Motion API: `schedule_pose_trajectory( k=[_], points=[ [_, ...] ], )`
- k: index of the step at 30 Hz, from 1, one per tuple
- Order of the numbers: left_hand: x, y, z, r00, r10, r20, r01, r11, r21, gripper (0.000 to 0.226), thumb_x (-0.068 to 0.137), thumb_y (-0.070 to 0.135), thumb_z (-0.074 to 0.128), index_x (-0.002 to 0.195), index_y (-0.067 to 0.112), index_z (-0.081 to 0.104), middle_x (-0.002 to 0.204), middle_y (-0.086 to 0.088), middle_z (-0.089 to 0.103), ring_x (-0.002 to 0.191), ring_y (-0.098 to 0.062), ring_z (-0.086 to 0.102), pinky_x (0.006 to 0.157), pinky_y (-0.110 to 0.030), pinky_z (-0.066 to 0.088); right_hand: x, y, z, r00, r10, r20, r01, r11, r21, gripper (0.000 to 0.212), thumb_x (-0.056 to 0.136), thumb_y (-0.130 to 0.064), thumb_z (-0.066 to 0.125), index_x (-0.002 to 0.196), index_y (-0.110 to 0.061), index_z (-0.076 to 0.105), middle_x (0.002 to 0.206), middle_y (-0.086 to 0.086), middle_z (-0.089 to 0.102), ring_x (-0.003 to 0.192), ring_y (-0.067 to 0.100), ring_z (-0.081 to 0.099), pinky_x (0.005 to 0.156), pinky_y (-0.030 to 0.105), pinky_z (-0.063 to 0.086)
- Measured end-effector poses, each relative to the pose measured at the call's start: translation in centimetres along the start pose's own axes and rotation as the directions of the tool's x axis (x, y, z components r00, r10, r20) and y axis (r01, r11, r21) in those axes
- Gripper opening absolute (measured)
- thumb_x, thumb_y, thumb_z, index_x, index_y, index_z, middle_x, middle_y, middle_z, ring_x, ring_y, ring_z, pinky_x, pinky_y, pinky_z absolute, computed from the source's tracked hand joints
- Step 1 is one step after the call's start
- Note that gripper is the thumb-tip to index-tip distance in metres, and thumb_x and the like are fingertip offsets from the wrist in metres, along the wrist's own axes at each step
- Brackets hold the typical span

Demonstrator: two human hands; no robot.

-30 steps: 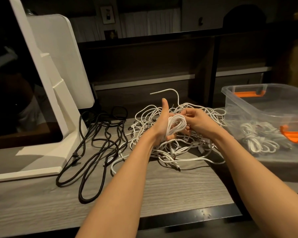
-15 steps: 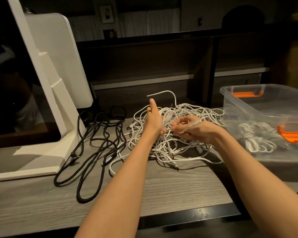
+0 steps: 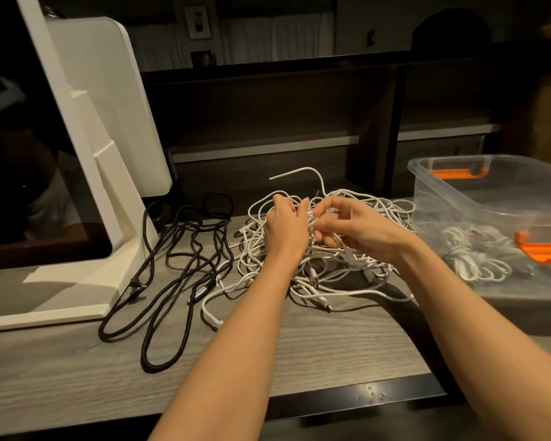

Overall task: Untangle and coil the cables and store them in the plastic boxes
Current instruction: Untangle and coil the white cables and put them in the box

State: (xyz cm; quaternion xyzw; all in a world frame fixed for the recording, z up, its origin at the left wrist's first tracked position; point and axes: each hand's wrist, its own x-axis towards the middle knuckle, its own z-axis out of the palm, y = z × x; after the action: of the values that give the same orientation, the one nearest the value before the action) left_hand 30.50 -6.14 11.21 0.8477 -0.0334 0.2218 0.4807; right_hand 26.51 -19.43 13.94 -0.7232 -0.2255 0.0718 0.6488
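Grey wood-grain desk (image 3: 315,348) under dim warm light, backed at 12 o'clock by a dark shelf unit (image 3: 268,106). At 9 o'clock, a white stand (image 3: 109,160) with a dark screen. At 3 o'clock, a clear plastic box (image 3: 458,186) with orange handles, holding coiled white cables (image 3: 471,259) on its floor. At centre, a tangled heap of white cables (image 3: 299,281), one stiff end arching up at 12 o'clock. Just left of it, loose black cables (image 3: 172,265) looping toward the desk's near edge. Bare desk along the front at 6 o'clock, ending in a dark strip. Over the white heap, close together: left hand (image 3: 283,227) curled into the strands, right hand (image 3: 353,230) pinching white cable between fingertips.
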Motion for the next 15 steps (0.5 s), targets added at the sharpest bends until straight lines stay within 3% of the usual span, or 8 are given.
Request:
schedule_pose_trajectory(
  k=[3,7,12,15],
  points=[
    [0.0,0.0,-0.3,0.991,0.098,0.093,-0.1,0.995,0.011,0.022,0.104,0.035,0.037,0.101,0.015,0.046,0.088,-0.002,0.056,0.082,-0.021,0.057,0.068,-0.038,0.047,0.2,0.2,0.3,0.982,-0.121,-0.146,0.092,0.978,-0.188,0.007,0.097,-0.009,0.052,0.102,-0.011,0.055,0.069,0.001,0.054,0.053,0.002,0.044,0.05,0.016,0.036],
    [-0.1,0.3,-0.6,0.933,0.227,0.279,-0.226,0.973,-0.036,0.023,0.106,0.03,0.029,0.108,0.019,0.049,0.097,-0.005,0.06,0.09,-0.02,0.06,0.079,-0.047,0.052,0.7,0.5,0.4,0.93,-0.273,-0.248,0.194,0.934,-0.301,0.013,0.096,-0.013,0.054,0.108,-0.009,0.053,0.071,0.009,0.056,0.058,0.008,0.049,0.053,0.014,0.041],
    [-0.2,0.3,-0.6,0.914,0.235,0.331,-0.219,0.972,-0.087,0.025,0.106,0.023,0.031,0.107,0.014,0.055,0.095,0.003,0.056,0.083,-0.004,0.052,0.069,-0.024,0.042,1.6,1.7,-0.3,0.901,-0.161,-0.402,0.039,0.955,-0.293,0.016,0.089,-0.022,0.066,0.094,-0.011,0.056,0.052,-0.007,0.056,0.045,0.0,0.045,0.048,0.013,0.036],
    [0.1,0.1,-0.3,0.922,0.21,0.325,-0.168,0.974,-0.151,0.03,0.106,0.022,0.031,0.109,0.011,0.059,0.09,0.007,0.054,0.081,-0.001,0.051,0.067,-0.018,0.041,1.7,2.0,-0.7,0.891,-0.112,-0.441,-0.055,0.936,-0.348,0.023,0.085,-0.029,0.07,0.083,-0.01,0.057,0.055,-0.007,0.055,0.043,-0.003,0.046,0.049,0.008,0.035]
  ],
)
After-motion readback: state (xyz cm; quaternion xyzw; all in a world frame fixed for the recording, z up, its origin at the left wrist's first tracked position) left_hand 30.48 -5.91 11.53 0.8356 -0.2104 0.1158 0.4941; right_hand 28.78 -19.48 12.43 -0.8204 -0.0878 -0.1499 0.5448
